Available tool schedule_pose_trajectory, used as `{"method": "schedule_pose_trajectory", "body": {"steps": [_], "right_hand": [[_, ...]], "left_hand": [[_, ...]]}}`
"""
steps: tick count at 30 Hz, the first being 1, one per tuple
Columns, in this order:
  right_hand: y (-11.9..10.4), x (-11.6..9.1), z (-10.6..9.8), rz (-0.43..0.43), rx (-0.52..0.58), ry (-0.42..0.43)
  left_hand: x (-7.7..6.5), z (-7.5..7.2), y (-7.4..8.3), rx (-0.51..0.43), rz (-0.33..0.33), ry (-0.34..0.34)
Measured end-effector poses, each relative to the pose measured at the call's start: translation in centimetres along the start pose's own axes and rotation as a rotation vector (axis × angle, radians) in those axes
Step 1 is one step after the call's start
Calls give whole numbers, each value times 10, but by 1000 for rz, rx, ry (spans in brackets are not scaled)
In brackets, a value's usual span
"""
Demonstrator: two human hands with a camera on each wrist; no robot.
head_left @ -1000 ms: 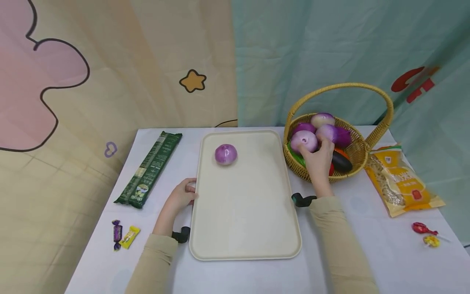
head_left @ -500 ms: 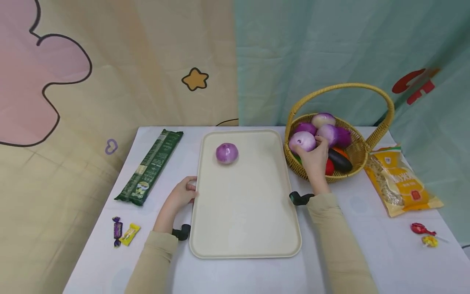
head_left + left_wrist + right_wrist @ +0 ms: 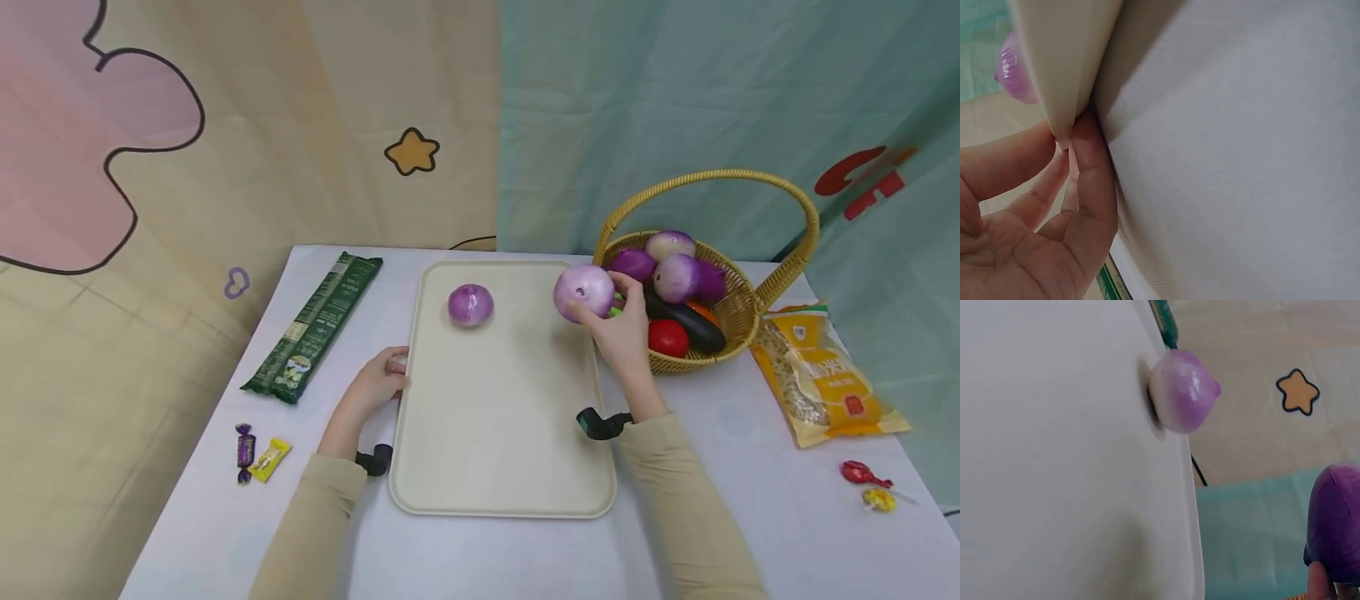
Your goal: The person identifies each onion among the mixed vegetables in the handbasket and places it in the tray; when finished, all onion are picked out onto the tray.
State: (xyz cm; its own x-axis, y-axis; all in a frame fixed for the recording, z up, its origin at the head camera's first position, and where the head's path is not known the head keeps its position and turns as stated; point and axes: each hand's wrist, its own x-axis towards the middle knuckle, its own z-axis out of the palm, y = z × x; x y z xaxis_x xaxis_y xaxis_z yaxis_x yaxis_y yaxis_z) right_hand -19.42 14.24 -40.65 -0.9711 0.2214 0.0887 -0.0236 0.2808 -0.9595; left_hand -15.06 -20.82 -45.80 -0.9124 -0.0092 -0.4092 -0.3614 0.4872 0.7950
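A pale purple onion [image 3: 583, 292] is held by the fingertips of my right hand [image 3: 624, 346], raised over the back right corner of the cream tray [image 3: 502, 408]. In the right wrist view only part of this onion [image 3: 1338, 519] and a fingertip show at the lower right. Another purple onion [image 3: 471, 305] sits on the tray near its back left corner. My left hand [image 3: 372, 385] pinches the tray's left rim. The left wrist view shows thumb and finger on either side of that rim [image 3: 1066, 69].
Right of the tray stands a wicker basket [image 3: 742, 325] with several onions, an eggplant [image 3: 702, 332] and a tomato [image 3: 667, 338]. A yellow bag [image 3: 832, 375] and lollipops [image 3: 862, 473] lie farther right. Left are a green packet [image 3: 315, 329] and two wrapped candies [image 3: 246, 450].
My right hand has lifted the onion out of the basket and moved it left, over the tray's corner. My left hand stays at the tray's rim. The head view has shifted slightly.
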Motion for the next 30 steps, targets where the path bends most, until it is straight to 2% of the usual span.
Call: {"method": "schedule_pose_trajectory", "body": {"steps": [5,8,11,15,24,30], "right_hand": [[8,2,34,46,-14,-181],[18,5,53,81,-77,-236],[27,12,68,99,-119,-233],[33,23,82,105,-106,-215],[40,30,89,139,-126,-231],[41,28,92,116,-153,-243]], "left_hand": [[1,1,1,24,-1,19],[1,2,1,43,-11,27],[0,3,1,42,-15,30],[-1,2,1,41,-17,31],[-2,6,1,42,0,31],[-4,5,1,36,0,38]]}}
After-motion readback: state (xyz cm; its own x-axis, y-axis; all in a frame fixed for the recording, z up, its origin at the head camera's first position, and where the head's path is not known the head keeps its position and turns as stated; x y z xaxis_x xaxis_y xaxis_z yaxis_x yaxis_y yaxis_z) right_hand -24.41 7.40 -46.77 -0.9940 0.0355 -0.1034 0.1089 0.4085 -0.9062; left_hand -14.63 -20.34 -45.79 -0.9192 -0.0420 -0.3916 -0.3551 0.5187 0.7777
